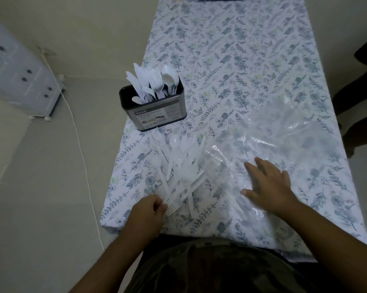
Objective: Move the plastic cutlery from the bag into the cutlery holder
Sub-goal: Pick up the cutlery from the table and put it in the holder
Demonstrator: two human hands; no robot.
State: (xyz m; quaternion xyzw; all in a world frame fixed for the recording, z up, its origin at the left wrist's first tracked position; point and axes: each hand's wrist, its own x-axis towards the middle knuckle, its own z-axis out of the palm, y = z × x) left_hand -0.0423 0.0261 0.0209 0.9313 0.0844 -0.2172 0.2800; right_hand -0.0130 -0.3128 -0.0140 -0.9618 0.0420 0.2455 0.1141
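A dark metal cutlery holder (157,112) stands near the table's left edge, with several white plastic knives, forks and spoons upright in it. A loose pile of white plastic cutlery (179,172) lies on the floral cloth in front of it. My left hand (147,214) pinches a white fork (173,208) at the pile's near end. A clear plastic bag (273,140) lies flat to the right. My right hand (267,185) rests on the bag's near part with fingers spread.
The table with its floral cloth (241,60) runs away from me; its left edge drops to a tiled floor. A white cable (81,149) and a plastic drawer unit (19,79) are on the floor at left. Another person's legs (360,98) stand at the right edge.
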